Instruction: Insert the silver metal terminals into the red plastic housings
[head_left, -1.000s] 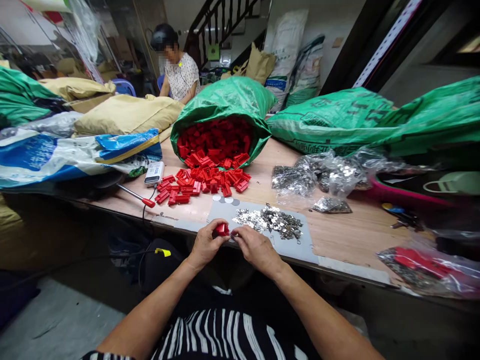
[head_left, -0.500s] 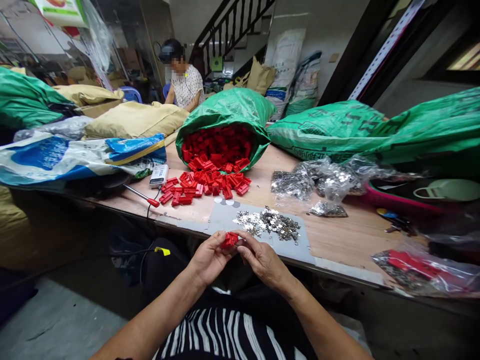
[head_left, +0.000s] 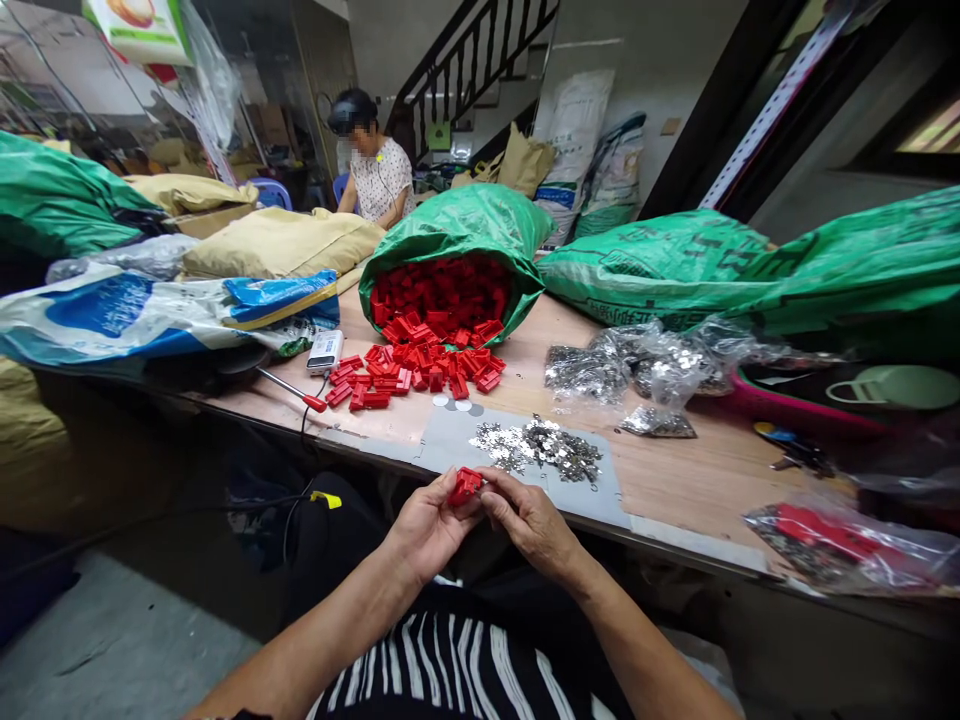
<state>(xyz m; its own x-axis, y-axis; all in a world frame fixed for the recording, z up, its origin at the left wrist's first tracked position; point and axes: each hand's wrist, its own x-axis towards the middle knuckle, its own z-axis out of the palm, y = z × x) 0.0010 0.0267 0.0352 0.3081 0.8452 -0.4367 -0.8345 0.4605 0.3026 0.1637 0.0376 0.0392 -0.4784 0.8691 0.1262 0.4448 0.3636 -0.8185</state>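
Observation:
A small red plastic part (head_left: 466,486) is held in front of the table edge. My left hand (head_left: 429,525) has its thumb and fingers closed round it from the left. From the right, my right hand (head_left: 529,520) meets it with bent, closed fingers; anything small between those fingertips is hidden. Just beyond both hands, a heap of small shiny metal pieces (head_left: 538,446) lies on a grey mat (head_left: 442,440). Farther back, many red parts (head_left: 420,368) spill from the mouth of a green sack (head_left: 465,215).
Plastic bags of metal pieces (head_left: 660,420) lie to the right, near a pink basket (head_left: 795,408). A red-handled tool (head_left: 313,402) and a white device (head_left: 325,352) sit left. Another person (head_left: 381,180) sits beyond the sacks.
The red part is tilted differently and shows more of itself between my fingers. The whole view has shifted slightly, so the table and sacks appear a little farther right.

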